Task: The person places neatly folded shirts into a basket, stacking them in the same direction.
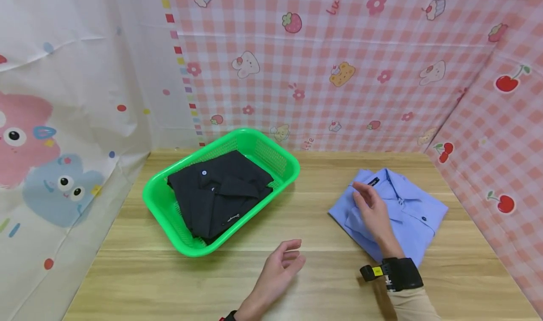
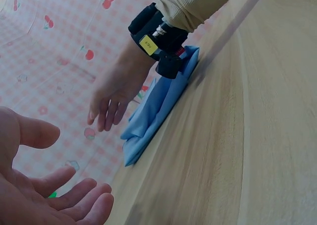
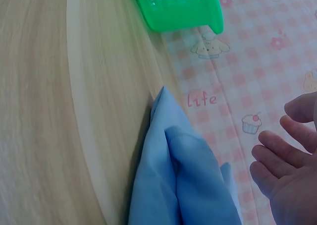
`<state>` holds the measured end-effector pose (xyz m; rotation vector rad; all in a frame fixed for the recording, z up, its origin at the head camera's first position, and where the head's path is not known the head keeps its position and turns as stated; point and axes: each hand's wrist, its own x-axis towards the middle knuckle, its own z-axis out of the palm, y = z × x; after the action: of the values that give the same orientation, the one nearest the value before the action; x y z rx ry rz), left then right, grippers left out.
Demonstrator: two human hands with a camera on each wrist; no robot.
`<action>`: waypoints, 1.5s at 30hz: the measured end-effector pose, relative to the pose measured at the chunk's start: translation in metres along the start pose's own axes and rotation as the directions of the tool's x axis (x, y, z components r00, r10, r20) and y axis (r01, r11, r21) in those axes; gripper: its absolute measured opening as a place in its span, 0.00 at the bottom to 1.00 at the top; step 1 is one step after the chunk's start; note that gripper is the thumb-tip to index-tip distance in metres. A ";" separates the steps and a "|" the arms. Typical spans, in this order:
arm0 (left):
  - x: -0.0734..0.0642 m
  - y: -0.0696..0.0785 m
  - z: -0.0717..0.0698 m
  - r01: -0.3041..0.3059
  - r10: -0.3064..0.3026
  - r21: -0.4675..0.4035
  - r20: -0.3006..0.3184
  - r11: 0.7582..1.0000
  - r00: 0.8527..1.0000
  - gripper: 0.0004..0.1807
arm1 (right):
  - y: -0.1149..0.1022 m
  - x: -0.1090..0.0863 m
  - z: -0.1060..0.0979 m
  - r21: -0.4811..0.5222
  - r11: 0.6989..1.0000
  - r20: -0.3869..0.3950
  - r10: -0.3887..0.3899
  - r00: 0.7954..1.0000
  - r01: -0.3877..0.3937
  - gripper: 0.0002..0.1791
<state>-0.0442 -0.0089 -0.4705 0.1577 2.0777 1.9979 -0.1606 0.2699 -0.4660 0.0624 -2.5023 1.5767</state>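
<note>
A folded light-blue shirt (image 1: 413,208) lies on the right of the table, its collar and dark label toward the wall. My right hand (image 1: 375,215) hovers over it with relaxed fingers and holds nothing; the right wrist view shows a gap between that hand (image 3: 292,160) and the shirt (image 3: 198,175). My left hand (image 1: 275,274) is above the table between basket and shirt, fingers loosely bent and nothing in them. On the left, a green plastic basket (image 1: 292,165) contains a folded black shirt (image 1: 233,193) with its collar and buttons showing.
The wooden table (image 1: 322,292) meets a pink checkered cloth wall (image 1: 271,90) at the back and another on the right. A white cartoon-print cloth (image 1: 85,123) hangs at the left. A black wrist strap (image 1: 403,274) with a small camera is on my right wrist.
</note>
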 end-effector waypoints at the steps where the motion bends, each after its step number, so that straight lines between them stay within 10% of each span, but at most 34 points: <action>1: 0.000 0.000 0.001 0.004 -0.004 0.001 0.001 1.000 1.000 0.25 | 0.001 0.000 -0.002 -0.006 1.000 -0.002 0.005 1.000 -0.005 0.26; 45: 0.007 -0.005 0.026 0.028 -0.027 -0.022 0.070 0.999 0.997 0.24 | 0.015 0.000 -0.064 -0.171 0.978 -0.137 0.093 0.986 -0.116 0.28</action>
<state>-0.0441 0.0175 -0.4773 0.1905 2.0029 1.9705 -0.1544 0.3338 -0.4523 -0.1923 -2.5692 1.3371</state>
